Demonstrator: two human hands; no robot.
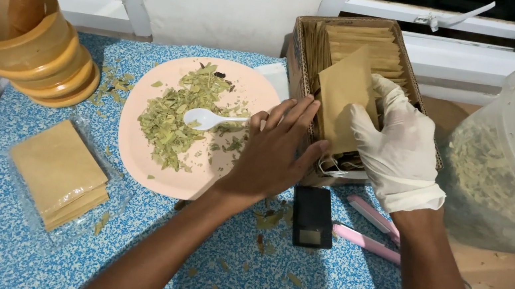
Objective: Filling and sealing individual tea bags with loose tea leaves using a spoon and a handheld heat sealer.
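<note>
My right hand (pixel 398 147), in a white glove, grips a brown paper pouch (pixel 344 103) and holds it upright in a cardboard box (pixel 299 50) filled with several more such pouches. My bare left hand (pixel 276 154) rests flat against the box's near left side, fingers apart, holding nothing. Just left of it a pink plate (pixel 141 162) carries a heap of dried green leaves (pixel 174 116) and a white plastic spoon (pixel 207 118).
A wooden mortar with pestle (pixel 15 30) stands at the far left. A clear bag of brown pouches (pixel 58 173) lies front left. A small black scale (pixel 313 217) and a pink tool (pixel 369 231) lie by my wrists. A large clear tub of leaves (pixel 509 166) stands right.
</note>
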